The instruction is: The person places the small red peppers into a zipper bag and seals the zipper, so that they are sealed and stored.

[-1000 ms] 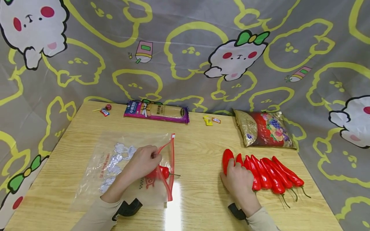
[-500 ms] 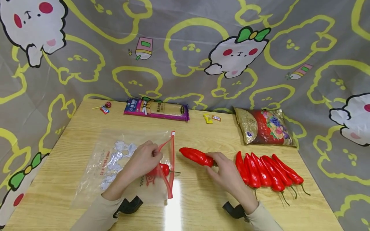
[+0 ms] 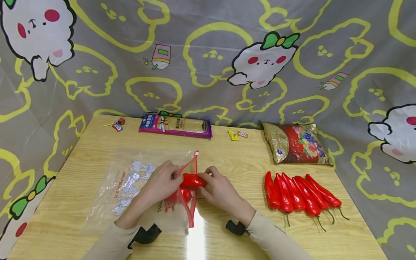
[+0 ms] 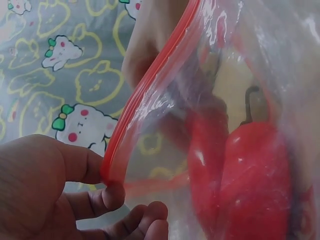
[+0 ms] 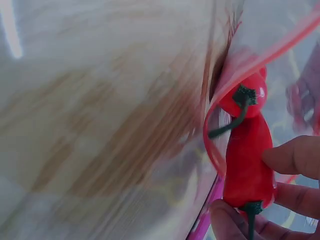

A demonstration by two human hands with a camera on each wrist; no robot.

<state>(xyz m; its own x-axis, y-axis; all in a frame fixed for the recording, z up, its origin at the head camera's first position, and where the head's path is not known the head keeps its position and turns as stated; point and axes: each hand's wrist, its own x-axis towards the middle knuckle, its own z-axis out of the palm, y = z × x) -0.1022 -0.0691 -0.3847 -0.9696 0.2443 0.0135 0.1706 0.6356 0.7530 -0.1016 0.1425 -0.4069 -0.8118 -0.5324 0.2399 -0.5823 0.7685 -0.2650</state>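
Note:
A clear zip bag (image 3: 107, 195) with a red zip edge lies flat on the table. My left hand (image 3: 164, 182) pinches the red edge of its mouth, lifting it apart, as the left wrist view shows. One red chili pepper (image 4: 257, 180) lies inside, its green stem at the mouth. My right hand (image 3: 221, 189) grips a second red chili pepper (image 5: 249, 165) near its stem end, its far end inside the mouth beside the first. Further right, several red chili peppers (image 3: 297, 195) lie in a row, stems toward me.
At the back stand a purple noodle packet (image 3: 175, 125), a lollipop (image 3: 121, 121) with a small wrapped candy (image 3: 117, 127), a yellow candy (image 3: 233, 135) and a brown one (image 3: 242, 134). A gold and red bag (image 3: 297, 143) lies at the back right. A patterned cloth (image 3: 208, 65) hangs behind.
My right hand has taken a chili pepper from the left end of the row and carried it left into the bag's mouth. The left hand still pinches the bag's edge.

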